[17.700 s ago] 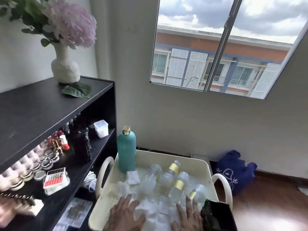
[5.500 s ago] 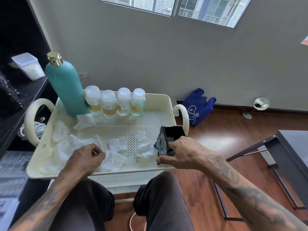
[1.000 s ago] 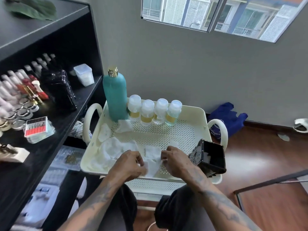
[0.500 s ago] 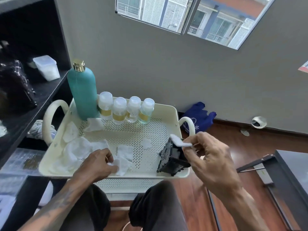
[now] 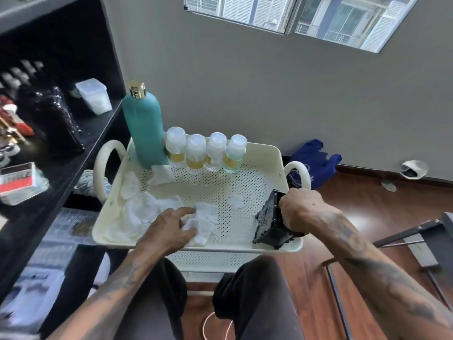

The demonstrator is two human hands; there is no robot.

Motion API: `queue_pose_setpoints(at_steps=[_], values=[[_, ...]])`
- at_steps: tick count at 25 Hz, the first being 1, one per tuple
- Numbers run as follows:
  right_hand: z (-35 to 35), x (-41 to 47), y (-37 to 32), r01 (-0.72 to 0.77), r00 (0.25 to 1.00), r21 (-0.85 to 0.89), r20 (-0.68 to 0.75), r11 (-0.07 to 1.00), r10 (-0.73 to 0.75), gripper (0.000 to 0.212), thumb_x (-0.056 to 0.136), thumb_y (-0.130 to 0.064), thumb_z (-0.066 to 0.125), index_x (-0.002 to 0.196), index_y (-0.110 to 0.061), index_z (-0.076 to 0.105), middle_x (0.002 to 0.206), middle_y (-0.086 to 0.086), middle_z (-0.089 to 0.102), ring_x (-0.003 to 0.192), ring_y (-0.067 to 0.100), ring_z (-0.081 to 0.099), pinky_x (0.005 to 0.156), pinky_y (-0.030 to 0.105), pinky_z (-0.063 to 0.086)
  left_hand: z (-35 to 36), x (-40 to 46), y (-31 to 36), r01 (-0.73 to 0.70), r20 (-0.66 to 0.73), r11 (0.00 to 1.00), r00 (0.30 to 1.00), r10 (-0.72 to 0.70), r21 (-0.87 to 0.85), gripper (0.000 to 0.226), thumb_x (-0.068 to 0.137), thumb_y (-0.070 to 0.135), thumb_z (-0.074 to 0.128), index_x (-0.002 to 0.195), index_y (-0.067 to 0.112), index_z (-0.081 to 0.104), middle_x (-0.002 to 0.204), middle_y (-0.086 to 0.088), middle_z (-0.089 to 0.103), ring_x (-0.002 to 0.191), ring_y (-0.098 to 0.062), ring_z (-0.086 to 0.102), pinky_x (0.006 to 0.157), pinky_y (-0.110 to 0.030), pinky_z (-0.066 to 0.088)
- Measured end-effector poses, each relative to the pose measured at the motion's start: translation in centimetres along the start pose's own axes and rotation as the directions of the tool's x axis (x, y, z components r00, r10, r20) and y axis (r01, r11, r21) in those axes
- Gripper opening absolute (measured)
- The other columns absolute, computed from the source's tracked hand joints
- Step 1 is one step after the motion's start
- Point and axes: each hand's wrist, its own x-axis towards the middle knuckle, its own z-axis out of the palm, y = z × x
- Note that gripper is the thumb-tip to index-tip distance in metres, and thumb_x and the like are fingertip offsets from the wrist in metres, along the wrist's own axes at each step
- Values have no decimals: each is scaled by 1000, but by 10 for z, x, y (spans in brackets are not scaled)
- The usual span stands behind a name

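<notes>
bare forearms (image 5: 362, 261), dark tattoos (both arms), dark grey trousers (image 5: 259, 303)

At the tray's (image 5: 220, 247) near right corner the right hand (image 5: 300, 208) curls round the upper edge of the black box (image 5: 270, 228), fingertips hidden behind it, and the box's inside cannot be seen. Near the tray's front rim the left hand (image 5: 166, 229) covers part of a cotton pad (image 5: 207, 215) — whether it pinches or merely rests there is unclear. Labels on the small bottles (image 5: 196, 155) along the tray's far rim are too small to read. Left of the tray the shelf items (image 5: 14, 133) are blurred and cut off; behind the tray's right handle a blue bag (image 5: 316, 157) is partly hidden
</notes>
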Motion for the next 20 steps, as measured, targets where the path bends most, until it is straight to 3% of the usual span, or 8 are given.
queue_pose_setpoints(at_steps=[3,5,7,9,12,15,20], values=[[-6,-8,11,90,993,106,71,990,-98,27,83,-14,55,106,-21,67,68,-6,53,69,19,57,59,28,50,0,-2,-1,-17,-28,1000,999,17,0,40,85,39,60,124,31,63,90,8,48,80,-2,52,78,-28,42],[3,-21,33,153,986,365,-125,918,-115,27,83,-25,56,106,-34,67,74,-15,57,72,12,61,67,27,52,1,-3,-1,-57,-58,998,997,57,-1,34,88,40,59,120,30,66,94,6,51,81,-2,54,76,-25,43],[19,-35,56,287,921,525,-382,801,-80,35,76,-41,59,111,-46,61,93,-21,56,78,-1,58,71,20,43,1,-5,1,-75,-102,996,992,70,-47,29,90,40,59,115,29,70,99,2,55,86,-8,59,79,-28,49],[33,-41,72,343,908,559,-402,755,-116,66,69,-51,66,129,-57,40,120,-24,44,89,-5,55,79,19,40,3,-8,3,-97,-169,990,982,80,-98,23,89,38,65,107,27,74,101,4,57,86,-8,60,82,-31,54],[55,-34,71,335,938,554,-276,762,-212,102,66,-48,80,146,-49,17,139,-27,24,98,-9,46,90,17,34,5,-13,4,-151,-309,984,944,116,-95,16,84,32,74,95,21,80,107,6,57,100,-6,54,86,-27,51],[69,-21,64,347,922,617,-362,707,-136,91,69,-35,82,146,-35,33,140,-19,35,80,-11,49,86,15,32,7,-18,7,-237,-437,971,876,207,-16,10,81,21,79,87,14,79,101,0,59,103,-13,53,84,-27,48],[73,-16,63,383,905,707,-416,594,-88,86,69,-26,84,143,-30,40,135,-16,42,96,4,57,88,23,42,5,-27,11,-338,-473,938,816,333,78,9,87,15,72,84,12,63,79,1,65,78,-17,60,67,-39,55]])
